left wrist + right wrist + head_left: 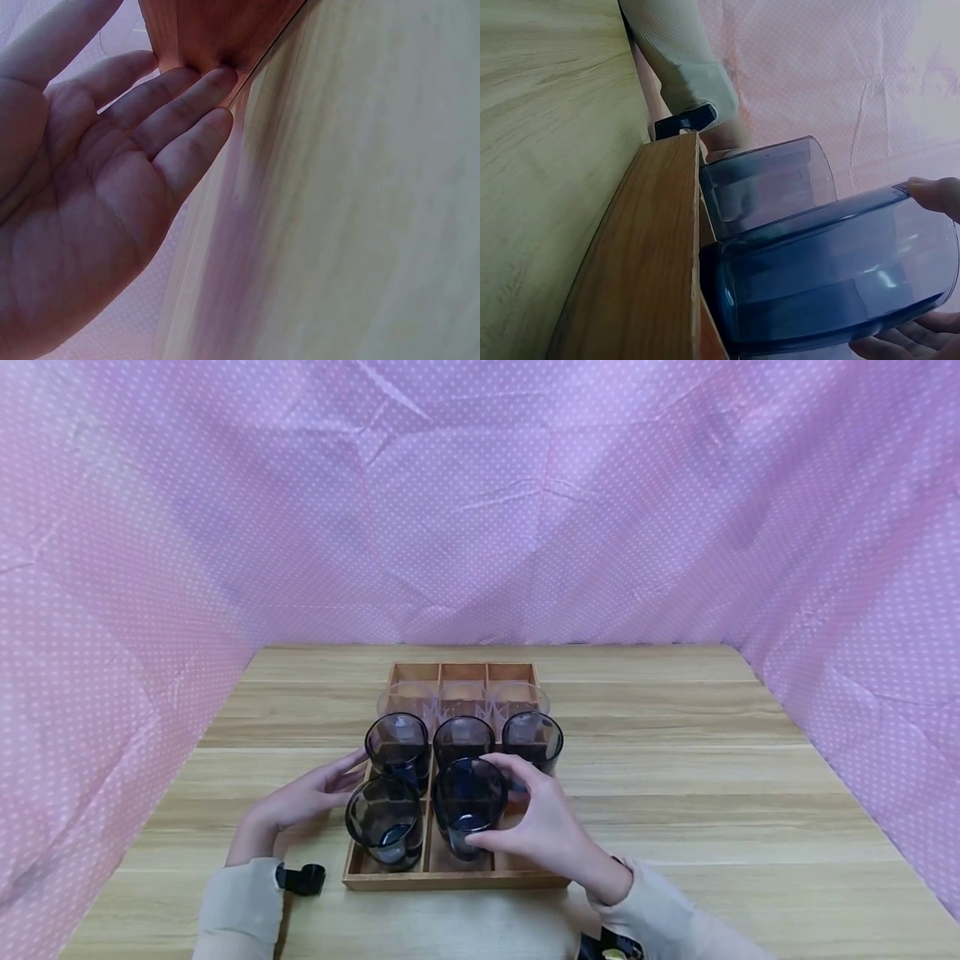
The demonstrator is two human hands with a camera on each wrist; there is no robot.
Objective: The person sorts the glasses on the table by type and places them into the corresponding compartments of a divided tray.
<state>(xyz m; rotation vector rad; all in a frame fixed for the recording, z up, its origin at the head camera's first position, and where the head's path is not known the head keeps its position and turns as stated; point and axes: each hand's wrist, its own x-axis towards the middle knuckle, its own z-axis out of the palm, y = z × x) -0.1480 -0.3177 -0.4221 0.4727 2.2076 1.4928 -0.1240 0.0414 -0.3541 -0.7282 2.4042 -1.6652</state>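
Note:
My right hand [536, 822] grips a dark tinted glass [470, 797] by its sides, thumb in front and fingers behind. That glass stands slightly tilted at the front middle compartment of a wooden divided tray [457, 882]; in the right wrist view its base is down behind the tray wall [645, 247]. Another dark glass [384, 827] sits in the front left compartment. My left hand [318, 789] rests straight fingertips against the tray's left side, as the left wrist view shows at the tray wall [225, 30].
Behind stands a row of three dark glasses, the middle one [463, 739] among them. Farther back is a row of clear glasses [517, 697]. The tray lies on a wooden table [675, 760], with pink dotted cloth [480, 527] hanging around it.

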